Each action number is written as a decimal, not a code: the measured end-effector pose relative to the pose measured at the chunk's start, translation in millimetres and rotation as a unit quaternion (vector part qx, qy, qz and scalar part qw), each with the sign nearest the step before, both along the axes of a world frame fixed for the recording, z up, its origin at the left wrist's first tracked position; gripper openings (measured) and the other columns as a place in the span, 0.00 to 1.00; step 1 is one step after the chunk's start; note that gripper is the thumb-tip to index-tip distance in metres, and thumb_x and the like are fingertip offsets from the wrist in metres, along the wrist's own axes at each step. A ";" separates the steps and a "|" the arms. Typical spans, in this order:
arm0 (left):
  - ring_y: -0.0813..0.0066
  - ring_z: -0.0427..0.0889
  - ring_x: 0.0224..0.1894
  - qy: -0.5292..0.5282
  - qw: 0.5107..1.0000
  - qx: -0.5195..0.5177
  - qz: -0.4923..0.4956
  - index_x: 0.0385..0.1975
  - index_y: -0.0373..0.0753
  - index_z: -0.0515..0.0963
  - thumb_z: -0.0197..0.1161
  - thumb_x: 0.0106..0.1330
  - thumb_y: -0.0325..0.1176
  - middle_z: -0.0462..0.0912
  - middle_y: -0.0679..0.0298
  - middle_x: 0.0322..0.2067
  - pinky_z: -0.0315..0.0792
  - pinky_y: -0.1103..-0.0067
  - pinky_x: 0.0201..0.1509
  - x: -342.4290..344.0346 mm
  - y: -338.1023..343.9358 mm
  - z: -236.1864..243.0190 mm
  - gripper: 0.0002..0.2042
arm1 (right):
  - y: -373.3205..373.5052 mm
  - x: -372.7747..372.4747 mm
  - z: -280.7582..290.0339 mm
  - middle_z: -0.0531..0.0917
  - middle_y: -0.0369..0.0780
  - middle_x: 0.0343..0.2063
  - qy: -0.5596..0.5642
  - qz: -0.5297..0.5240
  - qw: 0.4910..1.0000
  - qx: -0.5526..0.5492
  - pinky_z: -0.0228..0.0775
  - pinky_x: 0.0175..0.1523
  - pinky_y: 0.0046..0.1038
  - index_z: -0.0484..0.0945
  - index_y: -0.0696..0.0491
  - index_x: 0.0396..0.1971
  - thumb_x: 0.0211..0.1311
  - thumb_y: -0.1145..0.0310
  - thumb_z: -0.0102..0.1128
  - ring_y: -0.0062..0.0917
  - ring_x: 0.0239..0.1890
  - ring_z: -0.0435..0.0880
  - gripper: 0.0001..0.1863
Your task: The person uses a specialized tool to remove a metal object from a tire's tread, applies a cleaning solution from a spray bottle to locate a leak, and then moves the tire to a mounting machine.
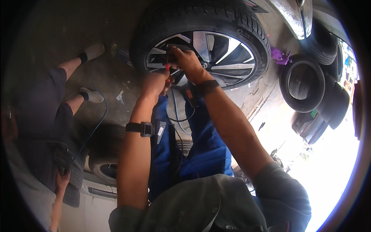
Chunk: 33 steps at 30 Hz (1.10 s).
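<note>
A car wheel stands tilted in front of me, its black tyre (201, 17) around a black-and-silver alloy rim (234, 66). Both my hands meet over the left part of the rim. My left hand (155, 83) is closed around a small red piece (167, 67) that shows above its fingers. Just above it, the fingers of my right hand (187, 63) are pinched together; what they hold is hidden. A dark handheld device with an orange-red patch (190, 94) is below my right wrist, with a black cable (181, 120) hanging by it.
Another person (42, 100) is at the left, one hand (63, 179) near a dark tyre. A blue hose (91, 135) runs along the floor there. Loose tyres (286, 83) are piled at the right, near a purple object (279, 55). A silver car panel (290, 15) is at the upper right.
</note>
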<state>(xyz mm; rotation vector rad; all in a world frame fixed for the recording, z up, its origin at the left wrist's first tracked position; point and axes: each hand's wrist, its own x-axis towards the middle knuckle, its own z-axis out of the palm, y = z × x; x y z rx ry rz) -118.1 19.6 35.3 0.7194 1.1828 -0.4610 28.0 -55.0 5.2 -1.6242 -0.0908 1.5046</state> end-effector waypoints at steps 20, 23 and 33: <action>0.66 0.80 0.34 0.153 0.866 0.399 -0.260 0.53 0.33 0.74 0.53 0.72 0.37 0.81 0.57 0.35 0.73 0.73 0.39 -117.5 -346.1 -48.0 0.17 | -611.9 438.7 -87.5 0.86 0.49 0.39 -0.370 -0.187 0.826 -0.381 0.72 0.55 0.33 0.84 0.56 0.43 0.55 0.57 0.54 0.39 0.46 0.85 0.22; 0.56 0.82 0.42 0.199 0.818 0.406 -0.356 0.57 0.33 0.73 0.53 0.72 0.39 0.82 0.51 0.42 0.74 0.68 0.46 -79.3 -407.8 -34.8 0.19 | -618.0 520.8 -117.5 0.81 0.53 0.49 -0.387 -0.221 0.804 -0.393 0.68 0.60 0.33 0.75 0.64 0.53 0.50 0.52 0.62 0.43 0.55 0.79 0.35; 0.48 0.81 0.23 0.195 0.768 0.449 -0.413 0.34 0.37 0.78 0.60 0.65 0.40 0.81 0.50 0.23 0.75 0.60 0.27 41.1 -503.7 -15.8 0.12 | -599.8 622.7 -204.9 0.81 0.35 0.33 -0.151 -0.344 0.905 -0.199 0.63 0.41 0.23 0.79 0.50 0.42 0.61 0.53 0.60 0.22 0.35 0.77 0.17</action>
